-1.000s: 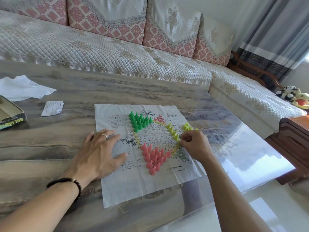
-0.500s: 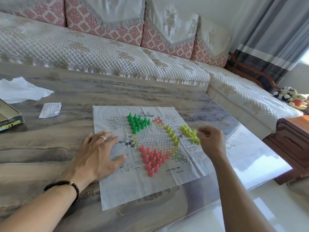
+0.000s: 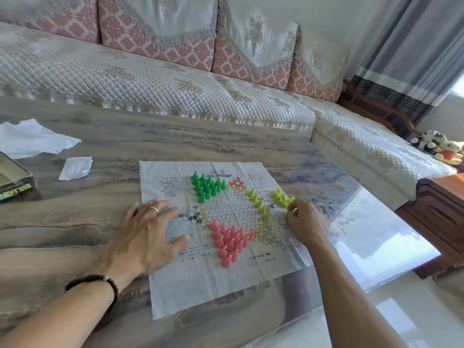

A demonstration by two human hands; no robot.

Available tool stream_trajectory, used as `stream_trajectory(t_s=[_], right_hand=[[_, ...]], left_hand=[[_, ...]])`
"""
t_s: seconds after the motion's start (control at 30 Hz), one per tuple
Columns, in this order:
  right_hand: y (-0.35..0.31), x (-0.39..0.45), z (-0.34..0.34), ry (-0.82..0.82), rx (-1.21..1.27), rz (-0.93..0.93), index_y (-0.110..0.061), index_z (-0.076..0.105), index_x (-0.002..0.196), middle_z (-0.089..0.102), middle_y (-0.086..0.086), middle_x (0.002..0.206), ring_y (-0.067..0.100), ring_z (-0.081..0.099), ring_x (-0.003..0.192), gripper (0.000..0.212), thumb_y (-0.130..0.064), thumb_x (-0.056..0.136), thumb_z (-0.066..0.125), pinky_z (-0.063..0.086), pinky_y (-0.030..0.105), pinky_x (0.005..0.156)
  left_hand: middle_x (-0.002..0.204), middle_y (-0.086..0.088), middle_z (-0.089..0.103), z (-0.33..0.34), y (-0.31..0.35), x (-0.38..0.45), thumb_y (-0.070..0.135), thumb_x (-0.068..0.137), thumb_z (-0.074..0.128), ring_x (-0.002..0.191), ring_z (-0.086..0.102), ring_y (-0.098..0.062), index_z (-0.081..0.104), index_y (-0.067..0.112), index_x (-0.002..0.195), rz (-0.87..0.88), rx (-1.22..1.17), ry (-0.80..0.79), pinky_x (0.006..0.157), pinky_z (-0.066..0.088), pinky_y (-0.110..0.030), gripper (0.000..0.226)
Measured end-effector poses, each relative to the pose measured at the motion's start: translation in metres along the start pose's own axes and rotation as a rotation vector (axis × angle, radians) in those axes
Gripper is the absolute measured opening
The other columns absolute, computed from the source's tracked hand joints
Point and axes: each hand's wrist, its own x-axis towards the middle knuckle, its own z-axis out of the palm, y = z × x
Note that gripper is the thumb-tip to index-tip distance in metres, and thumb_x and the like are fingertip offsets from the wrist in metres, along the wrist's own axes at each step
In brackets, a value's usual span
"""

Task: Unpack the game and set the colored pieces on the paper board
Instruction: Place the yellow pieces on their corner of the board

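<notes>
Three colours of pieces are out on the paper board (image 3: 175, 280), which lies flat on the table (image 3: 75, 222) in the middle of the frame. The green pieces (image 3: 206, 186) stand packed in the upper point of the printed star, and the pink pieces (image 3: 229, 241) fill the lower point, so those two sets look finished. Only five yellow pieces (image 3: 259, 204) stand in a slanting row along the right side of the star; a loose yellow cluster (image 3: 281, 197) waits just beside it, near the board's right edge. The right hand (image 3: 307, 224) has its fingers curled and pinches a yellow piece at the edge of that cluster. The left hand (image 3: 148, 237) lies flat with fingers spread, pressing the board's left part down, holding nothing. By my judgement the task is well past halfway: what remains is to move the clustered yellows onto their circles. At the left edge of the frame sit the opened game box (image 3: 15, 182), a folded leaflet (image 3: 75, 168) and a crumpled white wrapper (image 3: 32, 139).
</notes>
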Motion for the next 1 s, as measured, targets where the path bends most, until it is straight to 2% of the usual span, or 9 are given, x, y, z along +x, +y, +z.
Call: stream_trajectory(t_s=[0.13, 0.2, 0.3, 0.4, 0.47, 0.6, 0.7, 0.77, 1.0], right_hand=[[-0.001, 0.0, -0.006, -0.027, 0.109, -0.032, -0.025, 0.063, 0.087, 0.058, -0.002, 0.103, 0.021, 0.058, 0.091, 0.006, -0.019, 0.088, 0.061, 0.045, 0.033, 0.071], [-0.005, 0.002, -0.014, 0.011, 0.238, -0.049, -0.023, 0.06, 0.087, 0.063, -0.002, 0.096, 0.02, 0.062, 0.085, 0.006, -0.017, 0.09, 0.06, 0.05, 0.034, 0.07], [-0.013, 0.007, -0.026, 0.001, 0.464, -0.007, -0.018, 0.055, 0.089, 0.07, 0.001, 0.08, 0.019, 0.068, 0.068, 0.007, -0.013, 0.093, 0.057, 0.051, 0.031, 0.059], [-0.021, 0.015, -0.03, -0.04, 0.488, 0.007, -0.015, 0.053, 0.097, 0.07, 0.004, 0.073, 0.016, 0.068, 0.059, 0.019, -0.017, 0.087, 0.068, 0.048, 0.025, 0.049], [-0.025, 0.023, -0.03, -0.086, 0.456, 0.021, -0.013, 0.057, 0.092, 0.07, 0.006, 0.07, 0.016, 0.068, 0.059, 0.023, -0.017, 0.081, 0.076, 0.051, 0.028, 0.05], [-0.037, 0.042, -0.03, -0.171, 0.298, -0.094, -0.014, 0.068, 0.08, 0.069, 0.002, 0.071, 0.014, 0.066, 0.062, 0.006, -0.012, 0.081, 0.073, 0.056, 0.029, 0.063], [-0.052, 0.052, -0.026, -0.25, 0.152, -0.242, -0.011, 0.074, 0.091, 0.066, -0.005, 0.076, 0.005, 0.06, 0.067, 0.012, -0.007, 0.087, 0.063, 0.046, 0.015, 0.06], [-0.061, 0.056, -0.023, -0.28, 0.071, -0.304, -0.01, 0.073, 0.092, 0.065, -0.006, 0.079, 0.004, 0.057, 0.068, 0.012, -0.007, 0.087, 0.063, 0.041, 0.012, 0.059], [-0.071, 0.066, -0.006, -0.386, -0.115, -0.376, -0.015, 0.069, 0.085, 0.066, -0.002, 0.081, 0.011, 0.063, 0.075, 0.015, -0.002, 0.082, 0.064, 0.057, 0.026, 0.072]], left_hand=[[0.151, 0.004, 0.034, 0.0, -0.001, 0.0, 0.075, 0.068, 0.021, 0.143, 0.021, -0.012, 0.039, 0.028, 0.143, 0.008, -0.017, 0.006, 0.118, 0.009, -0.039, 0.09], [0.151, 0.004, 0.034, 0.001, -0.001, 0.0, 0.075, 0.068, 0.021, 0.143, 0.021, -0.012, 0.04, 0.028, 0.143, 0.01, -0.02, 0.01, 0.118, 0.01, -0.039, 0.09], [0.152, 0.006, 0.033, 0.001, -0.002, 0.001, 0.075, 0.069, 0.021, 0.143, 0.02, -0.011, 0.038, 0.028, 0.143, 0.01, -0.004, 0.012, 0.118, 0.01, -0.039, 0.089], [0.152, 0.006, 0.033, 0.002, -0.002, 0.001, 0.074, 0.07, 0.02, 0.143, 0.021, -0.011, 0.038, 0.029, 0.143, 0.008, 0.007, 0.009, 0.118, 0.012, -0.039, 0.089], [0.151, 0.006, 0.033, 0.002, -0.003, 0.001, 0.074, 0.07, 0.022, 0.143, 0.021, -0.011, 0.039, 0.029, 0.143, 0.006, 0.001, 0.009, 0.118, 0.012, -0.039, 0.087], [0.151, 0.007, 0.033, 0.002, -0.002, 0.001, 0.074, 0.071, 0.024, 0.143, 0.02, -0.01, 0.039, 0.03, 0.142, 0.001, -0.012, 0.013, 0.118, 0.012, -0.039, 0.085], [0.152, 0.009, 0.031, 0.001, -0.001, 0.0, 0.074, 0.07, 0.023, 0.143, 0.017, -0.008, 0.037, 0.031, 0.143, -0.004, -0.011, 0.012, 0.119, 0.01, -0.037, 0.085], [0.153, 0.009, 0.03, 0.0, -0.001, -0.001, 0.073, 0.071, 0.024, 0.143, 0.017, -0.008, 0.036, 0.031, 0.144, -0.002, -0.02, 0.009, 0.119, 0.009, -0.038, 0.085], [0.15, 0.007, 0.035, 0.002, -0.001, 0.0, 0.074, 0.071, 0.028, 0.142, 0.021, -0.01, 0.04, 0.03, 0.141, -0.003, -0.036, 0.027, 0.118, 0.01, -0.038, 0.083]])
